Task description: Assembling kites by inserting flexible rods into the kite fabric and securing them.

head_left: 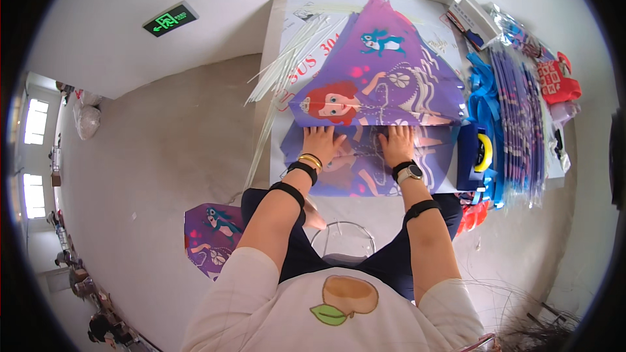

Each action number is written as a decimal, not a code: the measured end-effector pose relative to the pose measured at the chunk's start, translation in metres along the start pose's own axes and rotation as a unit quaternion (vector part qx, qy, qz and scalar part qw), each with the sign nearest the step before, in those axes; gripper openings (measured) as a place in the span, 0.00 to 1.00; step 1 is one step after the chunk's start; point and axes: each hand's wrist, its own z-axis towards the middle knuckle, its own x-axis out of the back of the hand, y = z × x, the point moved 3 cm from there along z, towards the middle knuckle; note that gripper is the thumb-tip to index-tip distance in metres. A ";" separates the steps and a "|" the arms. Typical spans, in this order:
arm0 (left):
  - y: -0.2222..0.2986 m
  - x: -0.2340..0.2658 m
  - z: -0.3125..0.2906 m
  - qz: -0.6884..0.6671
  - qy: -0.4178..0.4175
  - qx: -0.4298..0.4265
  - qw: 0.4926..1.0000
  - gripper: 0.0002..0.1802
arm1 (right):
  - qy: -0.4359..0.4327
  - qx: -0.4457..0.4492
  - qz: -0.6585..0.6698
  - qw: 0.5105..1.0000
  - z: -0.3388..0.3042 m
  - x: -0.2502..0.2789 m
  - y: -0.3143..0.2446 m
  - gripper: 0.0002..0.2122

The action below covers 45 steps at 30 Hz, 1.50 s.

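A purple printed kite sheet (437, 88) lies on the white table, its pointed end toward the far side. It shows a red-haired cartoon figure and a blue sea animal. A fold or edge runs across it, with more purple printed fabric (365, 179) on the near side. My left hand (319, 145) rests flat on the near fabric, fingers apart, fingertips at that edge. To its right my right hand (396, 146) lies the same way, fingers stretched out along the edge. Neither hand grips anything visible. Whether the fabric is one folded piece or two, I cannot tell.
Thin white rods (287, 58) lie at the table's far left. On the right are blue ribbons (481, 94), a stack of bagged purple kites (518, 124), a blue thing with a yellow handle (484, 152) and a box (471, 23). Another purple sheet (212, 238) hangs beside my left leg.
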 end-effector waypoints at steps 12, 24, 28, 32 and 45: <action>-0.024 0.002 -0.022 -0.047 0.061 0.044 0.996 0.32 | -0.048 -0.006 -0.023 0.999 0.019 -0.001 0.001 0.23; -0.201 0.031 -0.104 -0.199 0.204 0.316 0.905 0.07 | 0.029 0.029 0.139 0.989 -0.108 0.046 -0.018 0.19; -0.209 0.029 -0.090 -0.192 0.080 0.354 0.912 0.06 | 0.005 0.000 0.184 0.983 -0.150 0.056 -0.034 0.17; -0.216 0.033 -0.081 -0.123 -0.009 0.345 0.931 0.07 | -0.006 0.004 0.200 0.980 -0.170 0.068 -0.052 0.16; -0.146 0.113 -0.128 -0.307 0.183 0.175 0.917 0.05 | 0.016 0.026 0.251 0.968 -0.150 0.101 -0.087 0.11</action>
